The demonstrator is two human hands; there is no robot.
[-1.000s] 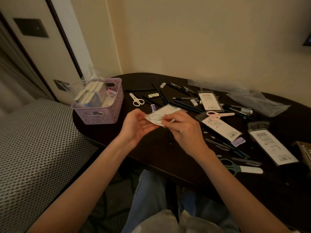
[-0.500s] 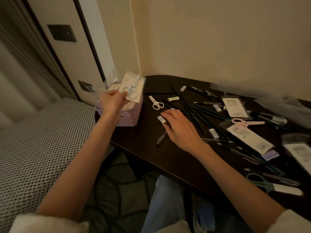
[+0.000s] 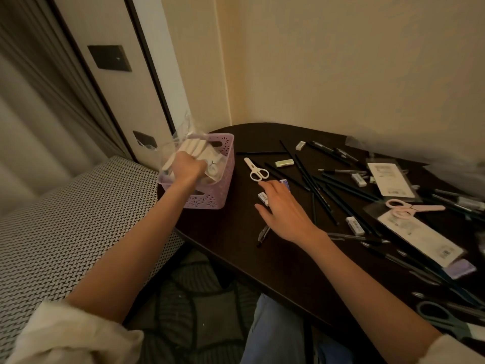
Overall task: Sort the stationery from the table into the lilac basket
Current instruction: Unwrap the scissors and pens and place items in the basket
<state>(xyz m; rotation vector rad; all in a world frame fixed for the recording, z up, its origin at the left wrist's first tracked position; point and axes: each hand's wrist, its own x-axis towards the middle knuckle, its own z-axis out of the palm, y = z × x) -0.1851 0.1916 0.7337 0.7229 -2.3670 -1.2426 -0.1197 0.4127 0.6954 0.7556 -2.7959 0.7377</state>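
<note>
The lilac basket (image 3: pixel 210 200) stands at the dark table's (image 3: pixel 236 248) left end, holding white boxes and clear wrapping. My left hand (image 3: pixel 187 168) is down inside it, fingers curled on a clear packet (image 3: pixel 214 167) with a small pair of scissors in it. My right hand (image 3: pixel 283 208) hovers over the table with fingers spread, holding nothing. Its fingertips are close to a small white eraser (image 3: pixel 263 198) and a blue-labelled eraser (image 3: pixel 285 183). White scissors (image 3: pixel 256 170) lie just beyond them.
Several dark pencils (image 3: pixel 315 185) and pens are strewn across the table, along with a green eraser (image 3: pixel 284 162), pink scissors (image 3: pixel 409 208), flat packets (image 3: pixel 391 176), a pen (image 3: pixel 263 233) and grey-green scissors (image 3: pixel 441 319). A patterned seat (image 3: pixel 65 232) lies to the left.
My left hand carried the packet from in front of me to the basket and lowered it inside. My right hand let go of the packet and moved out over the erasers.
</note>
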